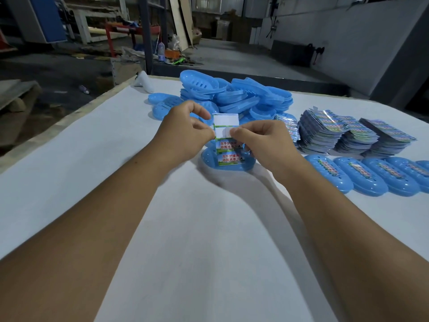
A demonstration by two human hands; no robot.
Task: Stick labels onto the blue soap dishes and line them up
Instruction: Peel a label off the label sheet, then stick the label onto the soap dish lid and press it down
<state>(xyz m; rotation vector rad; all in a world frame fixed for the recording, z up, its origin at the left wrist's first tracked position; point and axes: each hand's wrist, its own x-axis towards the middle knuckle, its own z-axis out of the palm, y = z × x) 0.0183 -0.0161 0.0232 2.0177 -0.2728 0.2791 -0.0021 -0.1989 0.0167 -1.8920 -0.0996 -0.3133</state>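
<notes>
Your left hand (185,126) and right hand (262,140) pinch the printed label strip (226,135), peeling one; next, press it onto the oval blue plastic soap dish (228,167) below.

Two bare forearms reach forward, hands meeting at mid-frame

The left hand (185,131) and right hand (262,142) are raised side by side, backs toward the camera, knuckles nearly touching. Each pinches with thumb and forefinger — the other fingers curl loosely into the palm. Both wrists are straight, and the forearms converge from the lower corners — left from the left, right from the right.
</notes>
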